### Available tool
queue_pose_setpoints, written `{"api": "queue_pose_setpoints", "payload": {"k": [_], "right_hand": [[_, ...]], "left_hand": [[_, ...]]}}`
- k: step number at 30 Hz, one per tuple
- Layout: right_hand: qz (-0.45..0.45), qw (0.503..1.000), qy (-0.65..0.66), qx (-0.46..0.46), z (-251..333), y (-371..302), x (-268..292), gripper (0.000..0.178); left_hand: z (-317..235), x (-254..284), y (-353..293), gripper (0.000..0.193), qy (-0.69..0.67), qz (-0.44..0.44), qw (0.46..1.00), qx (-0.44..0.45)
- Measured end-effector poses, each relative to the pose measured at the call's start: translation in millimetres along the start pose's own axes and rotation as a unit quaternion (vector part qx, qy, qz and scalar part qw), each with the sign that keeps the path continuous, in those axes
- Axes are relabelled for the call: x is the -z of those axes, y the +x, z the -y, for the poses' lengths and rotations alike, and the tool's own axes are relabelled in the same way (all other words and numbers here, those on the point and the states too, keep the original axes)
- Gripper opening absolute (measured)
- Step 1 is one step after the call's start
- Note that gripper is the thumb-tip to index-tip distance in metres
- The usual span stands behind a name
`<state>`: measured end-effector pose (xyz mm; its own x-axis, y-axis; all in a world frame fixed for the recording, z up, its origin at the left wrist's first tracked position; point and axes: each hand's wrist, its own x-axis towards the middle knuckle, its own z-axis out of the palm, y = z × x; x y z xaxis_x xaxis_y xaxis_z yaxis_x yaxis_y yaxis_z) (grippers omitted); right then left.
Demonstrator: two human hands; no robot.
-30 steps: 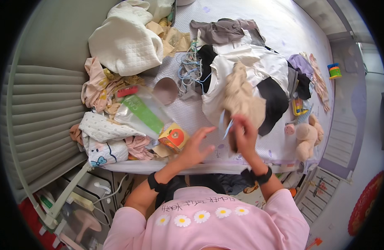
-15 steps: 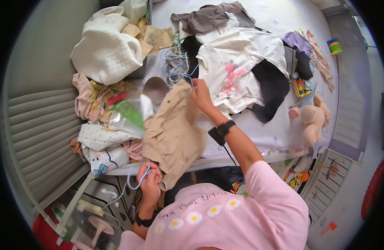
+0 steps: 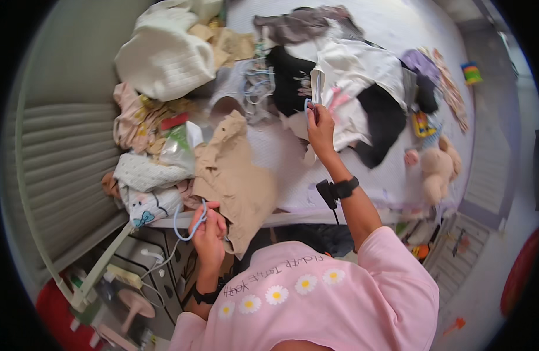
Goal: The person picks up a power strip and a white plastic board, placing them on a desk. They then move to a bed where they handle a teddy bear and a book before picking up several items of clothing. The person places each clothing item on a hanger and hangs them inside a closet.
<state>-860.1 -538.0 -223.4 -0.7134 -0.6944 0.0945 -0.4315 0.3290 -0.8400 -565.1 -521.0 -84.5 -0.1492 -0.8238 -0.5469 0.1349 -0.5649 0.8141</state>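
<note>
My left hand is closed round a light-blue hanger at the near edge of the bed. Against that hand a crumpled khaki garment spreads over the bed edge; how the hanger sits in it is hidden. My right hand is reached out over the bed, closed on a second light-blue hanger. The white T-shirt with a pink print lies at that hand, its left side gathered up beside the hanger. A black garment with a light print shows to its left.
More blue hangers lie tangled left of the black garment. A white quilted bundle, a baby-print cloth and a clear bag crowd the left. At right are a plush toy and a purple cloth.
My right hand has moved right and slightly away with its hanger; the white T-shirt's left side has shifted right, uncovering the black garment. The khaki garment has sunk slightly beside my left hand.
</note>
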Motion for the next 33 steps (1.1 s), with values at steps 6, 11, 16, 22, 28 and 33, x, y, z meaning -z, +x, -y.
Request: {"api": "queue_pose_setpoints", "payload": {"k": [6,11,16,22,28,33], "right_hand": [[-0.045,0.996,-0.044,0.061,74,-56,146,0.007],[-0.15,0.964,-0.206,0.077,78,-105,260,0.013],[-0.378,0.878,-0.272,-0.109,66,-150,385,0.028],[-0.475,0.758,-0.44,-0.079,81,-180,457,0.036],[-0.356,0.817,-0.431,-0.14,-69,-173,395,0.024],[-0.002,0.889,-0.416,-0.192,-195,-152,207,0.027]], "left_hand": [[-6,-21,-3,0.017,0.02,0.038,0.999,-0.013],[-17,-27,-10,0.014,0.019,0.057,0.998,-0.026],[-17,-26,-9,0.015,0.03,0.086,0.995,-0.027],[-10,-21,-5,0.015,0.036,0.103,0.994,-0.028],[-12,-28,-4,0.014,0.027,0.108,0.994,-0.011],[-17,-30,6,0.014,0.019,0.096,0.995,0.016]]}}
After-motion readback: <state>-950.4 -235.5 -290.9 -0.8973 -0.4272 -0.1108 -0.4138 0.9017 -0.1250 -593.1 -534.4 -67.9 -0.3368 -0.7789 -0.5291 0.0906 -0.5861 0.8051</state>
